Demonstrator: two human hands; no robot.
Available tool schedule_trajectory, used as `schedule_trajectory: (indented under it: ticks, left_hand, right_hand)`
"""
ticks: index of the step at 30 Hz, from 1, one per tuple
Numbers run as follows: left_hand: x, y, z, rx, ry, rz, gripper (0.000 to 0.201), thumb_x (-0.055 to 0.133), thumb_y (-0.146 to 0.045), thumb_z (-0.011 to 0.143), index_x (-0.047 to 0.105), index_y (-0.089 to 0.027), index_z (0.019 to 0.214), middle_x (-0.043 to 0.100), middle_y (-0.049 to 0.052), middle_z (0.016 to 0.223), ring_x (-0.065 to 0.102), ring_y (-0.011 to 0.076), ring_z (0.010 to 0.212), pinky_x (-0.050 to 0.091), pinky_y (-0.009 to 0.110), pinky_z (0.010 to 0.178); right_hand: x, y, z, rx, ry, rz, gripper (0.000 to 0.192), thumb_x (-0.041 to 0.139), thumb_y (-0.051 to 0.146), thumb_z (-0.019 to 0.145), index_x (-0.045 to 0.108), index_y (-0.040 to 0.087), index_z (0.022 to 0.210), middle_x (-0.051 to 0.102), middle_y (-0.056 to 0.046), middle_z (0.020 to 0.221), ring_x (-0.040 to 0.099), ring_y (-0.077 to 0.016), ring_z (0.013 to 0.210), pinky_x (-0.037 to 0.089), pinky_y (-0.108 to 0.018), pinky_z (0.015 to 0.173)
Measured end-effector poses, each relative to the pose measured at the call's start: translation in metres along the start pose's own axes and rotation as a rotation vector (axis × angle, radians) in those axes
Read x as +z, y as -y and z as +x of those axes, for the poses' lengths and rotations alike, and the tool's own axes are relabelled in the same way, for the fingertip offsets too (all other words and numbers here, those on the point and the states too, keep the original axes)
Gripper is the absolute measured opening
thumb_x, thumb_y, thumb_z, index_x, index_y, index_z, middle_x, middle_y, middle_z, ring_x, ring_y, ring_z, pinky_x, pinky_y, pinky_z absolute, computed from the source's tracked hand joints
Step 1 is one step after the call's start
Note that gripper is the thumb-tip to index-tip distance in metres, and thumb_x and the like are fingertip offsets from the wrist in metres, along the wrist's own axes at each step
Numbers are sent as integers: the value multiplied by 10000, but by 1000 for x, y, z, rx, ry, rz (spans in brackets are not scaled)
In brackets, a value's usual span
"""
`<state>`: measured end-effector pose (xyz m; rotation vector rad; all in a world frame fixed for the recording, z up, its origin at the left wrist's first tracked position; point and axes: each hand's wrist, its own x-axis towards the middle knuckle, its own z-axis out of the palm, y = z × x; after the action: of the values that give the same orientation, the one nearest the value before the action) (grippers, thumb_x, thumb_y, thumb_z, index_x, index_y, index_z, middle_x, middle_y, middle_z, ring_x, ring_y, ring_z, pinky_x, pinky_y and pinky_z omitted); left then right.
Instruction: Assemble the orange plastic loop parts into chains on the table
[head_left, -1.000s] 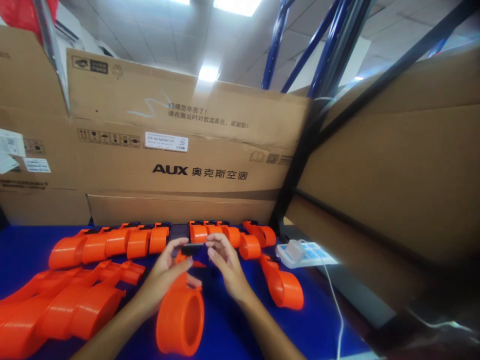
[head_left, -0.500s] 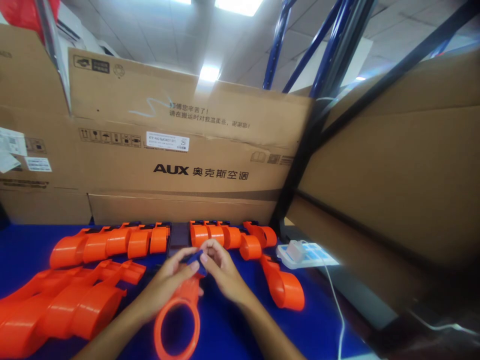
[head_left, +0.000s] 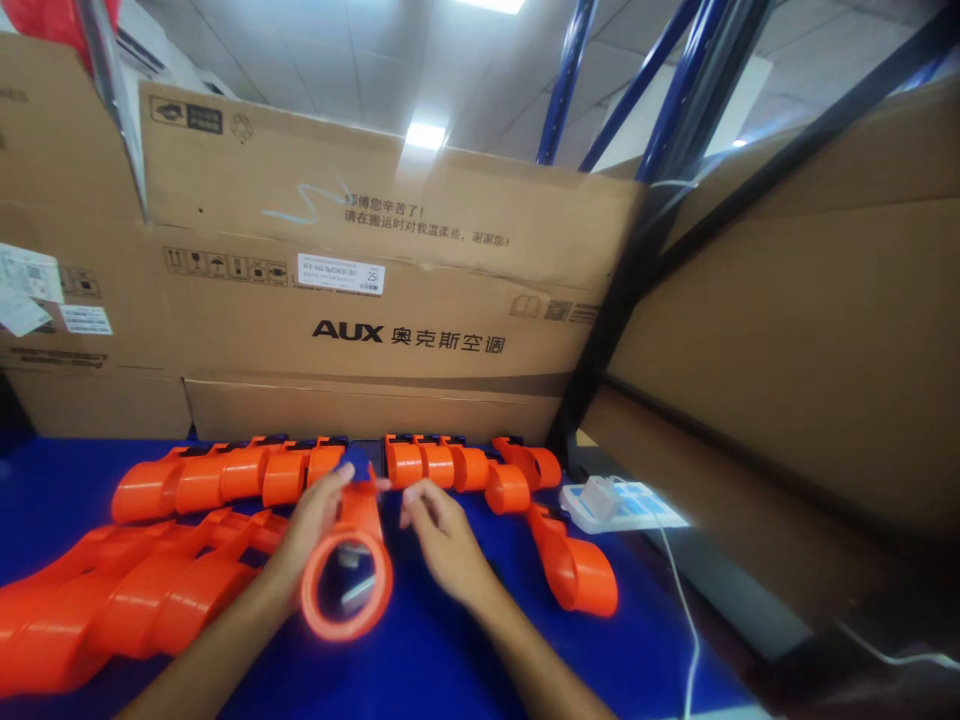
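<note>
The left hand reaches in from the lower left with its forearm slanting across the blue table, fingers and thumb closed around the neck of an orange ring-shaped part, which it holds just above the table with the round opening tipped toward the person. The thumb presses near a small dark blue piece at the top of that part. The right hand comes in from the lower middle, just to the right of the orange ring-shaped part and not touching it; its fingers are loosely curled and spread, holding nothing. Behind the orange ring-shaped part, along the back of the table, a row of orange parts lies to the left and another row to the right, with a dark phone-like slab between the two rows. To the left of the held part, a heap of larger orange pieces crowds the left forearm. To its right, one loose orange piece lies near the right hand, and beyond that a white power strip with a cable trailing forward. Cardboard boxes wall in the table behind.
</note>
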<state>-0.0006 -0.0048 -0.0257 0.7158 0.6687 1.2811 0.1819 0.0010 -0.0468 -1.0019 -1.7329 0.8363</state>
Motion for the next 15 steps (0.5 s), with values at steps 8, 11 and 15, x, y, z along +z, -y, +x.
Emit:
schedule_trajectory:
  ticks: [8,11,15]
  left_hand:
    - [1,-25,-11,184,-58,-351,262,705,-409,772,702,-152,823,621,-24,536,582,117,457,492,219,511]
    - [7,-26,-16,173,-46,-393,240,713,-397,780,642,-170,747,612,-30,542,576,115,456,492,224,516]
    - [1,-22,-11,193,-100,-435,292,772,-312,730,524,-196,628,503,-83,452,486,73,383,439,190,465]
  right_hand:
    - [45,0,-23,-46,326,-379,211,700,366,793,675,201,665,688,16,628,586,-139,573,359,-227,558]
    - [55,2,-25,-105,349,-411,113,689,260,775,681,204,677,701,18,646,601,-135,578,388,-229,595]
    - [55,0,-22,-135,318,-404,101,630,148,760,671,195,681,692,25,654,592,-124,581,397,-225,631]
